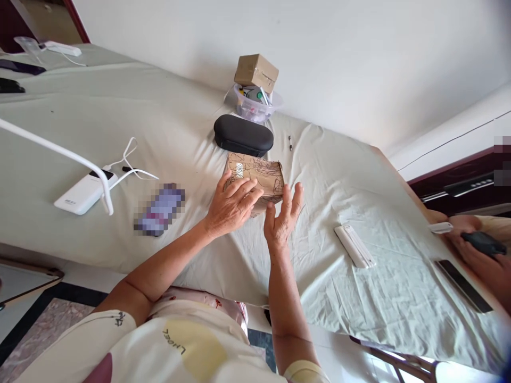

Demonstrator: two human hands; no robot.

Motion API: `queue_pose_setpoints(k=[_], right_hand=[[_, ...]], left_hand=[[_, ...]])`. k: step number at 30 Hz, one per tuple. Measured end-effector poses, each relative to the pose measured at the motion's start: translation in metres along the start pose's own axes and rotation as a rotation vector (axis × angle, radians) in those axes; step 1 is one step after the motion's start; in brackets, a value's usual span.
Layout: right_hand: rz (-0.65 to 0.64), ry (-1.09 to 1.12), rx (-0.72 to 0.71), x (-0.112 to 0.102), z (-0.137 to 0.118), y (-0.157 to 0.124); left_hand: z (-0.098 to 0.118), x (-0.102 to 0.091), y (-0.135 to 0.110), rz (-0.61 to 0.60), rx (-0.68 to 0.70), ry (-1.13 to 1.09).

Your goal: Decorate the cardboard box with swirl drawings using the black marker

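Observation:
A brown cardboard box point(261, 173) with dark scribbled lines and white lettering sits on the cloth-covered table in front of me. My left hand point(235, 202) lies over its near left side, fingers stretched out across the top. At the box's right near corner is my right hand point(281, 218), with fingers spread and raised. Whether the right fingertips touch the cardboard, I cannot tell. Just behind the box rests a black hard case point(243, 134). The near face of the box is partly hidden by my hands.
A plastic basket point(255, 110) of small items carries another carton point(256, 72) by the wall. To the left are a white power bank point(83, 194) with cable and a phone point(160, 209). A white slim object point(354, 246) lies right. Another person's hand point(479, 250) holds something dark.

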State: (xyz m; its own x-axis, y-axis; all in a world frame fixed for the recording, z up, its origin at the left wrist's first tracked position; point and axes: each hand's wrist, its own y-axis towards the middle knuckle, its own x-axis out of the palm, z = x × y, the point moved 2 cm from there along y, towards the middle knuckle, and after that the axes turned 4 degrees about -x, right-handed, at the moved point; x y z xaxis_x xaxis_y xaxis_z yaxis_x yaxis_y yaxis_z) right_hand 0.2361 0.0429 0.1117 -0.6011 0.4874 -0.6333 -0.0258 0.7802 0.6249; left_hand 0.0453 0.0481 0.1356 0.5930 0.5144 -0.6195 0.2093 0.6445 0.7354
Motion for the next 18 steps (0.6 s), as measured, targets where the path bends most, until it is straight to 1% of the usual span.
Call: queue_pose_setpoints(k=[2,4,5,7,10,14,16,18], right_hand=[[0.001,0.15,0.043,0.007,0.012,-0.006],[-0.062,0.305,0.156,0.018,0.021,-0.018],[-0.115,0.324,0.208,0.024,0.023,-0.024],[-0.188,0.296,0.275,0.034,0.025,-0.036],[-0.232,0.234,0.3,0.045,0.026,-0.049],[-0.276,0.201,0.301,0.052,0.03,-0.057],[-0.305,0.195,0.338,0.054,0.031,-0.059],[-0.347,0.237,0.394,0.056,0.03,-0.061]], left_hand=[[0.001,-0.001,0.0,0.042,0.006,0.009],[0.0,0.001,-0.001,0.078,0.006,0.008],[-0.002,0.002,-0.002,0.087,0.004,0.005],[-0.006,0.006,-0.005,0.097,-0.012,-0.004],[-0.017,0.01,-0.013,0.114,-0.06,-0.002],[-0.036,0.009,-0.028,0.081,-0.173,-0.036],[-0.048,0.006,-0.038,0.07,-0.244,-0.044],[-0.061,0.002,-0.048,0.137,-0.297,-0.043]])
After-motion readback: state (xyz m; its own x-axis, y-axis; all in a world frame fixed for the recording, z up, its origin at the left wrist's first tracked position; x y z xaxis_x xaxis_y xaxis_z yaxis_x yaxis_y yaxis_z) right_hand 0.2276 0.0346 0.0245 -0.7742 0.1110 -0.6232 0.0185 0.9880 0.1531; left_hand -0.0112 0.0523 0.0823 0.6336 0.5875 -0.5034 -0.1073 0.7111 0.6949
